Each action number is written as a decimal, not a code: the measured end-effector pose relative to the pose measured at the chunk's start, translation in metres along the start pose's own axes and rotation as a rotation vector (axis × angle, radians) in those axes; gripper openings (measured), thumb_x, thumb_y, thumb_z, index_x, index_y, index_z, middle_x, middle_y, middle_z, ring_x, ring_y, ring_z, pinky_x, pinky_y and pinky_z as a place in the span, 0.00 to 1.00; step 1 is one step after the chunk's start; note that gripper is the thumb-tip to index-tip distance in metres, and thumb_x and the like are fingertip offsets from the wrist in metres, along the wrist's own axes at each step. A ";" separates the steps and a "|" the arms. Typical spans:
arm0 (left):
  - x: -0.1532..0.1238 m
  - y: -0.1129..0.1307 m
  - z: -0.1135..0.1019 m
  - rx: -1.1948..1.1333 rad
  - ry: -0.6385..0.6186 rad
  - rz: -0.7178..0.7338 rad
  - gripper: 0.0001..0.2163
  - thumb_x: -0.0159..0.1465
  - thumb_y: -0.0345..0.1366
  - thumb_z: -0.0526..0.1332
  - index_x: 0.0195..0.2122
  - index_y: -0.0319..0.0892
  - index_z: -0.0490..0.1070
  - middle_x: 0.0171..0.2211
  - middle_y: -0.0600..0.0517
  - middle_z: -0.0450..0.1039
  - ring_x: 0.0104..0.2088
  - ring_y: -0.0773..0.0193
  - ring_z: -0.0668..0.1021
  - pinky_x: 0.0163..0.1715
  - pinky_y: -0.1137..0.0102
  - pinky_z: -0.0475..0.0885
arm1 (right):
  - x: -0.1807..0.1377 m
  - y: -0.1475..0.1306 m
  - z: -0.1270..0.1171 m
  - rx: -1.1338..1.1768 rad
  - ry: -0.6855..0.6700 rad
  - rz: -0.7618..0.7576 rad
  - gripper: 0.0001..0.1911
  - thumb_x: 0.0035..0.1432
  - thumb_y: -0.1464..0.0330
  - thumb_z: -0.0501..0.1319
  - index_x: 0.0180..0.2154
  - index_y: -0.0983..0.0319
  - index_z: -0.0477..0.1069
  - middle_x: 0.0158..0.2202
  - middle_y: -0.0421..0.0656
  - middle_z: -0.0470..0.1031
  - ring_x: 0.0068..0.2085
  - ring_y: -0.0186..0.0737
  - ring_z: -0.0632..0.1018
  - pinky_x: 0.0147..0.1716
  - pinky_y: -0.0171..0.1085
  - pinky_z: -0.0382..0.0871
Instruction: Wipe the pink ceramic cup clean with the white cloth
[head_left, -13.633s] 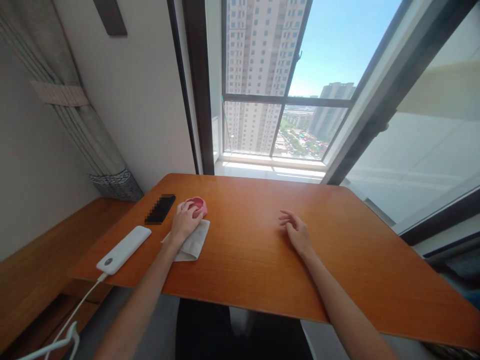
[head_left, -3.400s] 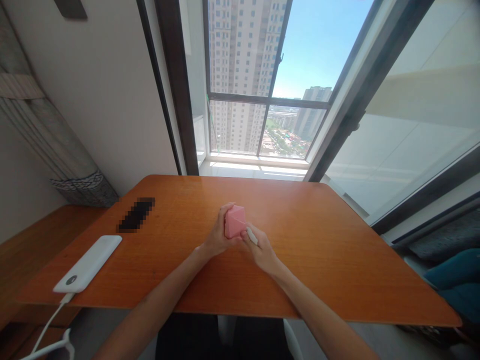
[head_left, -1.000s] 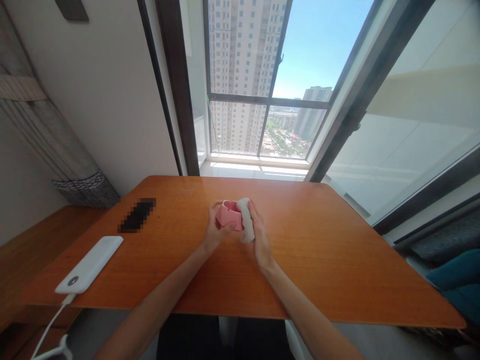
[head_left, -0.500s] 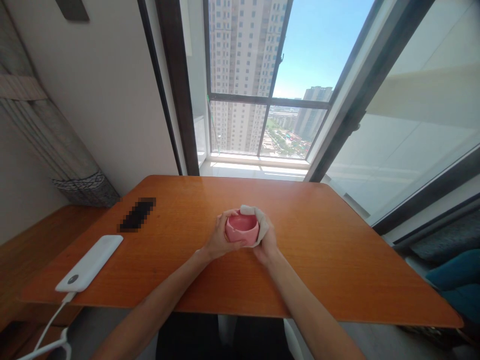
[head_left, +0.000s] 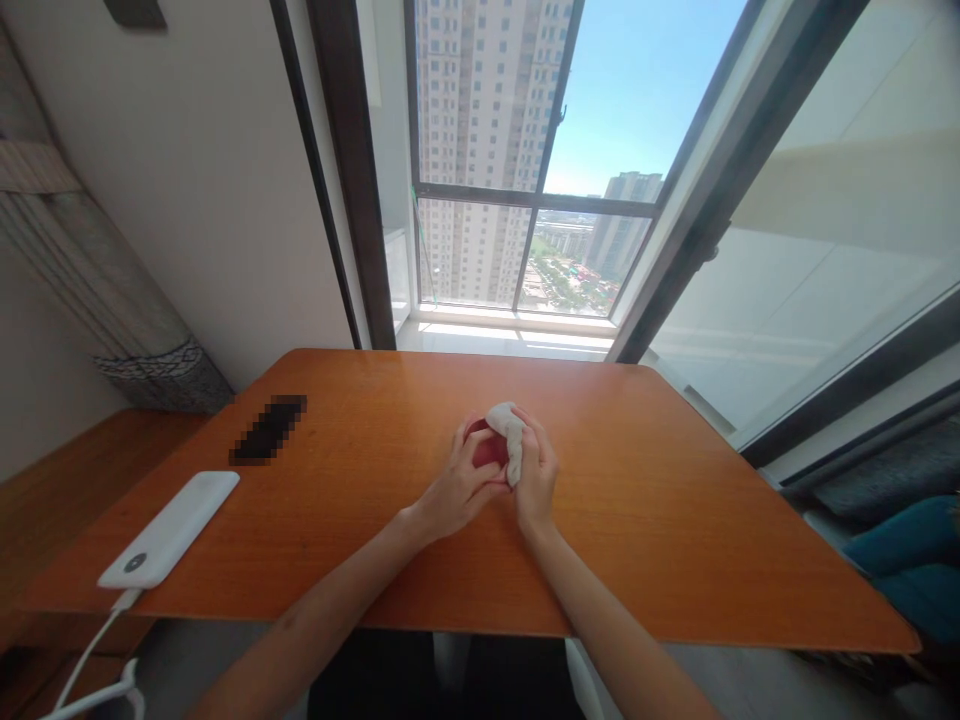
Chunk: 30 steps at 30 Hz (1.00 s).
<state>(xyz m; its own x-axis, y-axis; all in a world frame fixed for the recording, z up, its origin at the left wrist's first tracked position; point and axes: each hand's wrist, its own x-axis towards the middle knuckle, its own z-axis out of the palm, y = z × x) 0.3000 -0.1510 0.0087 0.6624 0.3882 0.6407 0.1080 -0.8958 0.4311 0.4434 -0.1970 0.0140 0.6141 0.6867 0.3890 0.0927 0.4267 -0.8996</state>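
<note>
Between my hands, over the middle of the table, is a small pink bowl point(head_left: 491, 450) with its opening tilted toward me. My left hand point(head_left: 461, 485) grips the bowl from the left, its fingers bent over the near side and rim. A whitish cloth point(head_left: 508, 425) lies over the bowl's right rim and wall. My right hand point(head_left: 537, 470) is wrapped round that side and presses the cloth against the bowl. Much of the bowl's outside is hidden by my fingers and the cloth.
The wooden table point(head_left: 652, 500) spreads out under my forearms. On its left are a white power bank point(head_left: 172, 530) with a white cable point(head_left: 90, 645) and a dark, pixelated object point(head_left: 268, 430). A window point(head_left: 525, 200) stands beyond the far edge.
My left hand has shifted over the bowl's near side and now covers more of it. The bowl has turned, and the cloth sits further along its right rim.
</note>
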 end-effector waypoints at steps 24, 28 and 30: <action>-0.009 0.002 0.019 -0.464 0.126 -0.222 0.17 0.78 0.44 0.52 0.56 0.47 0.78 0.50 0.44 0.79 0.55 0.48 0.77 0.62 0.52 0.71 | -0.025 -0.002 0.000 -0.200 -0.053 -0.127 0.26 0.75 0.55 0.52 0.67 0.56 0.71 0.67 0.47 0.75 0.66 0.49 0.75 0.67 0.48 0.65; -0.008 -0.015 -0.004 -0.133 -0.117 0.014 0.11 0.74 0.42 0.59 0.43 0.48 0.81 0.43 0.45 0.80 0.50 0.48 0.77 0.64 0.47 0.67 | -0.009 -0.004 0.002 -0.104 -0.092 0.056 0.25 0.74 0.53 0.53 0.58 0.58 0.79 0.59 0.46 0.82 0.60 0.49 0.79 0.64 0.47 0.67; -0.007 -0.020 -0.011 -0.021 -0.208 0.077 0.08 0.73 0.40 0.60 0.43 0.49 0.80 0.42 0.46 0.80 0.50 0.48 0.77 0.66 0.43 0.63 | -0.001 -0.003 0.003 -0.055 -0.118 0.144 0.25 0.71 0.52 0.55 0.52 0.60 0.82 0.54 0.46 0.85 0.56 0.50 0.81 0.62 0.46 0.69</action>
<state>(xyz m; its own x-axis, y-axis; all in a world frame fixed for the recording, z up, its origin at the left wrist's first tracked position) 0.2851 -0.1336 0.0027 0.8070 0.2644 0.5281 0.0379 -0.9155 0.4005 0.4400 -0.1966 0.0169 0.5283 0.8038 0.2734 0.0553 0.2887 -0.9558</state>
